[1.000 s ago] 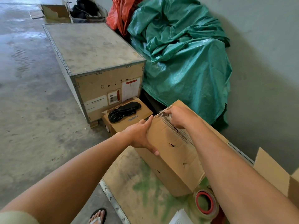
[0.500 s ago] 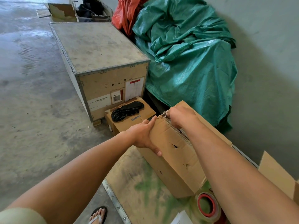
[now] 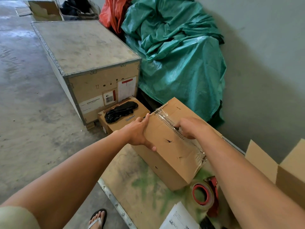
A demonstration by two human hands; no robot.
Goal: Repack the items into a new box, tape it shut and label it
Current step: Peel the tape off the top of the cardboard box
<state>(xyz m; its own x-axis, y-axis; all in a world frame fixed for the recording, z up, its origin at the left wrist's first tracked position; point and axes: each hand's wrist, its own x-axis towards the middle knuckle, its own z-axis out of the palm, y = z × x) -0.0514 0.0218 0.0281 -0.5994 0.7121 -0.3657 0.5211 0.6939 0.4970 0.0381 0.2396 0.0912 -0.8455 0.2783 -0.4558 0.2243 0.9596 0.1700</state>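
A worn, taped cardboard box (image 3: pixel 166 156) stands on a low wooden board (image 3: pixel 132 176) in front of me. My left hand (image 3: pixel 138 134) grips its far left top edge. My right hand (image 3: pixel 191 128) is closed at the taped centre seam, and a small dark tool seems to poke out under the fingers. The tape along the seam is wrinkled and torn. An open, newer cardboard box (image 3: pixel 272 162) stands at the right edge. A tape dispenser with a red core (image 3: pixel 204 195) lies near me, beside a white printed sheet (image 3: pixel 179 219).
A big metal-edged crate (image 3: pixel 85 47) stands ahead on the concrete floor. In front of it sits a small carton (image 3: pixel 130 119) with a black bag (image 3: pixel 120 109) on top. A green tarp heap (image 3: pixel 178 55) lies against the wall. My sandalled foot (image 3: pixel 97 219) is beside the board's metal edge.
My right hand has slid along the taped seam from the box's far end toward me. My left hand has kept its grip on the box's edge.
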